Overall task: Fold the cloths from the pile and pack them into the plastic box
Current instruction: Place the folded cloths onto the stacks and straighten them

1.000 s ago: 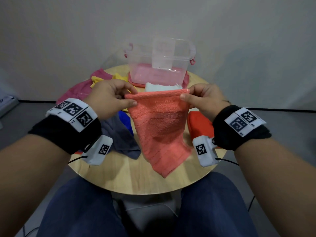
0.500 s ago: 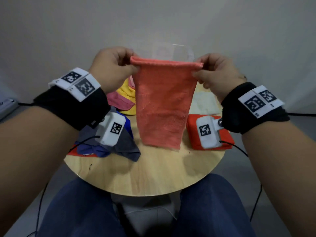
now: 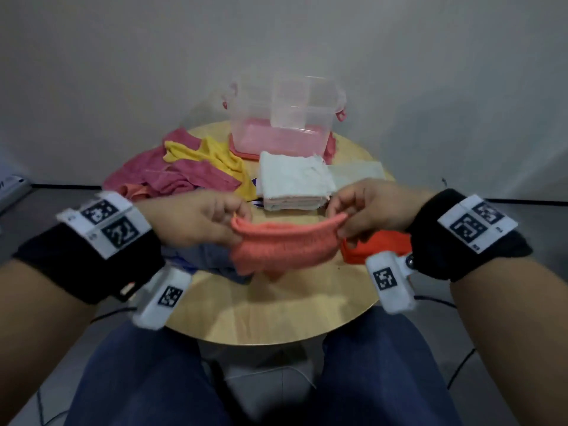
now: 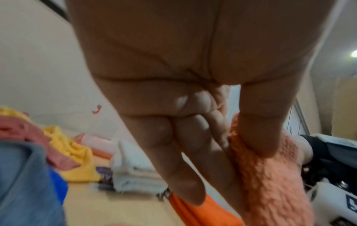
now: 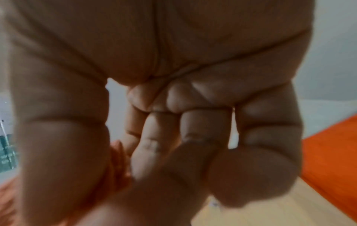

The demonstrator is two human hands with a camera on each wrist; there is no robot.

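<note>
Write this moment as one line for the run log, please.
step: folding | left hand: pinches coral cloth | right hand: pinches it | box: no cloths visible inside

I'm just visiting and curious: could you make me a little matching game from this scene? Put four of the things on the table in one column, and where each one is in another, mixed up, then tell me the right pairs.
Things:
1. coral cloth
2. plastic box
3. white folded stack
4. yellow cloth

Places:
A. at the far edge of the table
B. in the loose pile on the left
C. held between the left hand and right hand
D. just in front of the box

Pairs: 1-C, 2-A, 3-D, 4-B
</note>
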